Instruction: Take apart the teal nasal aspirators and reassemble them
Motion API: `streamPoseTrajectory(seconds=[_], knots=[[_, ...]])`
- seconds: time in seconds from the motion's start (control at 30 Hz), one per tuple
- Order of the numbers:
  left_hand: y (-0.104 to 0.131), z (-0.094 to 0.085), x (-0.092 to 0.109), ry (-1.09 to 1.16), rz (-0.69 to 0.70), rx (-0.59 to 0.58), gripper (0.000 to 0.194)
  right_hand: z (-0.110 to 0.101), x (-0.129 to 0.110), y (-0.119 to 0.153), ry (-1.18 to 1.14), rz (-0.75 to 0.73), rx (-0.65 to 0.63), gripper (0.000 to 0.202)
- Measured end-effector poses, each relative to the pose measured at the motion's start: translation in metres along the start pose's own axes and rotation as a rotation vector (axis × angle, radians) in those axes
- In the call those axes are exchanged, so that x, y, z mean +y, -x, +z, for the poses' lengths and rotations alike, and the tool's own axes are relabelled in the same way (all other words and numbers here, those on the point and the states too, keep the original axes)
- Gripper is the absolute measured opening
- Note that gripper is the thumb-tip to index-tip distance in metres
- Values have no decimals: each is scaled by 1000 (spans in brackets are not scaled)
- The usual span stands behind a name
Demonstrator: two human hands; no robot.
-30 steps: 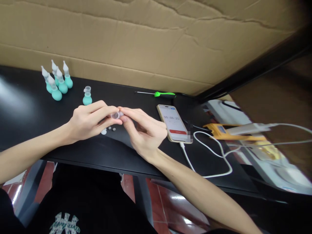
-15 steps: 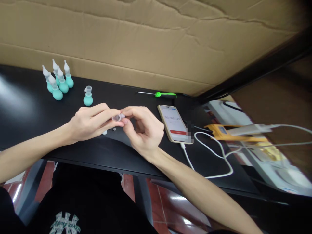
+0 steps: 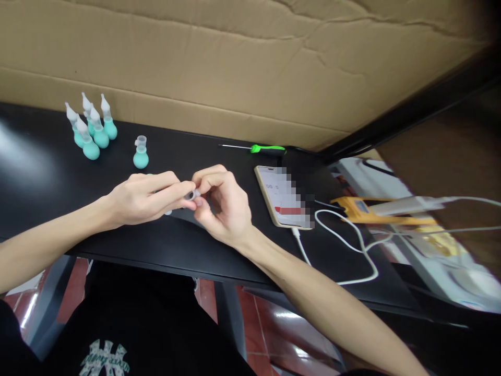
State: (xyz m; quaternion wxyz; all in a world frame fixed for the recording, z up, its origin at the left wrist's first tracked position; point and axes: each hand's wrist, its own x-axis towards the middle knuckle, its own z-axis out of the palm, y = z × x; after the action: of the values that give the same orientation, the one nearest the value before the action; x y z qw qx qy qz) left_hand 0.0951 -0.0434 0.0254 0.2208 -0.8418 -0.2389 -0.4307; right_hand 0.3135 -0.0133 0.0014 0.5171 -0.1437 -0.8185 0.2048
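Note:
My left hand (image 3: 146, 197) is closed, its fingers pinching a small clear plastic tube (image 3: 190, 195) with its open end facing me. The thumb and fingertips of my right hand (image 3: 224, 204) close on the tube's right side; the exact contact is partly hidden by the fingers. Behind my left hand stands a teal rubber bulb (image 3: 141, 158) with a clear open tube on top and a small side stub. A small pale piece (image 3: 168, 212) lies on the table just under my left hand, mostly covered.
Several bulb nasal aspirators (image 3: 91, 149) with white tips stand together at the back left. A green-handled screwdriver (image 3: 268, 149) lies along the back. To the right is a phone (image 3: 270, 196) on a white cable (image 3: 368, 256), near a yellow holder (image 3: 358, 209). Cardboard (image 3: 195, 62) walls the back.
Both hands still hold the clear tube. My right hand has shifted slightly left and its fingers have curled more. The tube's opening has turned a little and looks darker.

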Motion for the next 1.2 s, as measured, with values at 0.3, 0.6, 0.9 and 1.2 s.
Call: streamPoseTrajectory(seconds=[0.3, 0.6, 0.9, 1.2], knots=[[-5, 1, -1, 25, -82, 45, 18, 6, -1, 3, 67, 64, 138, 22], [-7, 2, 4, -101, -45, 82, 15, 10, -15, 2, 324, -44, 273, 22], [-5, 2, 5, -161, -15, 17, 15, 8, -13, 0, 416, -124, 223, 22], [-7, 1, 3, -121, 53, 14, 11, 5, -10, -1, 251, -28, 135, 16]])
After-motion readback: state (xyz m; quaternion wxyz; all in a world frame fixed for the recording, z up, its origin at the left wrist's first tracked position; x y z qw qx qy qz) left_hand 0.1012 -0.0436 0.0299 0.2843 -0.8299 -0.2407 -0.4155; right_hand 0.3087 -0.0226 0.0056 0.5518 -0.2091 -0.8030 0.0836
